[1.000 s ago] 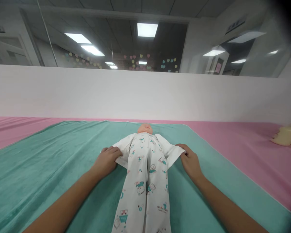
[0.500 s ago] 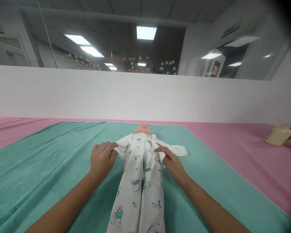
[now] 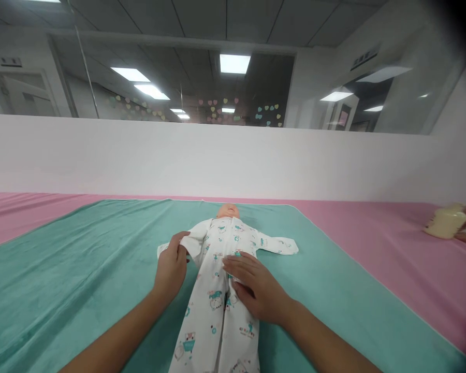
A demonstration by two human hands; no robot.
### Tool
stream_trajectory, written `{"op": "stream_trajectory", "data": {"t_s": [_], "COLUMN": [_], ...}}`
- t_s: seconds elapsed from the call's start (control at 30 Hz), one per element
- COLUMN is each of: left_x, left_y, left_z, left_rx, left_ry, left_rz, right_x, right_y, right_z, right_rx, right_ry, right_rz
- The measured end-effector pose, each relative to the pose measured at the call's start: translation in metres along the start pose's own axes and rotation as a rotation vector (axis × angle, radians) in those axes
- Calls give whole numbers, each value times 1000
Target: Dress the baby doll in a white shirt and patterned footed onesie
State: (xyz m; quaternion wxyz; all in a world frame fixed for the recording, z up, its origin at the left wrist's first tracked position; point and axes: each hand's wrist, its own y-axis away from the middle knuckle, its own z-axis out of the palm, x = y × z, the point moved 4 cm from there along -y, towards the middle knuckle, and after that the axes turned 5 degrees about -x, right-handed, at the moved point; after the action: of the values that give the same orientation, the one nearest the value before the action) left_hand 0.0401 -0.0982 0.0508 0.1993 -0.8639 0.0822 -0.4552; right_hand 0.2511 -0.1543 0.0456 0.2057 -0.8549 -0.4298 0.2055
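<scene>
A baby doll lies on its back on a green cloth, head toward the wall. On it is a white baby onesie with small teal and red prints, its legs stretched toward me. My left hand pinches the side edge of the onesie's front near the sleeve at the left. My right hand lies over the middle of the onesie, fingers extended and holding nothing. The sleeve on the right lies spread out on the cloth. The doll's body is hidden under the fabric.
A pink sheet surrounds the green cloth. At the far right lies a cream-coloured object beside what looks like a hand or doll's limb, cut off by the frame. A white wall with a window above stands behind.
My right hand has let go of the onesie's right edge and moved left onto its middle; that edge now lies flat. My left hand keeps its pinch, slightly further right.
</scene>
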Motion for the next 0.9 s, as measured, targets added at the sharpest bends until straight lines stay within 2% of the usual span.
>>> {"op": "stream_trajectory", "data": {"t_s": [0.17, 0.27, 0.37, 0.47, 0.67, 0.73, 0.83, 0.9], "left_x": [4, 10, 15, 17, 27, 34, 43, 45], "left_y": [4, 5, 5, 6, 17, 24, 36, 42], "left_z": [4, 2, -2, 0, 20, 28, 37, 39], "left_rx": [-3, 26, 88, 96, -77, -184, -407, -486], "left_ry": [90, 66, 2, -49, -113, -126, -137, -121], "left_rz": [10, 51, 192, 350, 648, 761, 917, 970], "right_x": [-10, -14, -15, -10, 1, 1, 4, 7], "right_y": [0, 1, 1, 1, 0, -1, -1, 0], "right_z": [0, 2, 5, 7, 6, 6, 7, 7], "right_rx": [22, 12, 1, 50, 101, 98, 96, 89], "right_ry": [-55, -108, -107, -18, 224, 257, 257, 231], "right_rz": [-104, -115, -88, -26, 174, 210, 259, 274]}}
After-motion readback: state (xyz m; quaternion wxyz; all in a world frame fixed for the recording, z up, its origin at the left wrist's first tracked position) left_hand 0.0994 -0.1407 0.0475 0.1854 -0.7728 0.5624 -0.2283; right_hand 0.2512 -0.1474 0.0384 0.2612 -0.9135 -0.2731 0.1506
